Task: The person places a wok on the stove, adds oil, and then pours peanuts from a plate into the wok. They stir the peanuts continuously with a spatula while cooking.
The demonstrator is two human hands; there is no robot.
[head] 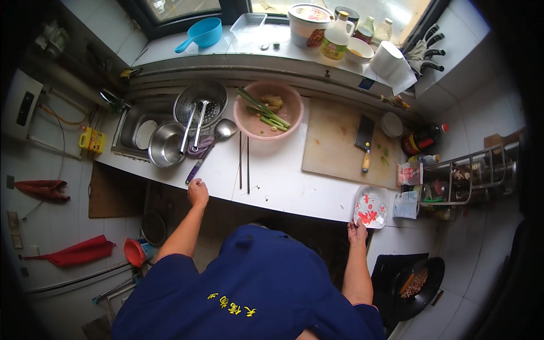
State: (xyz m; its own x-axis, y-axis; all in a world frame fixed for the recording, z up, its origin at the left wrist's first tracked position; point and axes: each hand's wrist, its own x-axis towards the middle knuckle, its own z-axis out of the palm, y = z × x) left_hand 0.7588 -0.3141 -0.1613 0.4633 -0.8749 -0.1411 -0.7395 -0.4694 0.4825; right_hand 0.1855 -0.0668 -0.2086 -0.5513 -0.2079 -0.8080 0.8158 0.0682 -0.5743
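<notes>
My left hand [198, 193] is at the counter's front edge with its fingers curled and nothing visible in them. Just beyond it lies a metal ladle [225, 128] with a purple-ended handle, its end close to my fingertips. My right hand [357, 232] grips the near rim of a white rectangular dish [371, 207] with a red fish pattern, at the counter's right front corner. Two dark chopsticks [244, 163] lie apart on the white counter. Past them, a pink plastic basin [268, 111] holds scallions [272, 117] and a piece of what looks like ginger.
A cleaver [365, 136] rests on a cutting board [329, 144]. Steel bowl [166, 145] and colander [187, 95] stand by the sink [131, 123]. At lower right, a wok [418, 293] contains small brown pieces of food. A wire rack [467, 174] with jars lines the right wall.
</notes>
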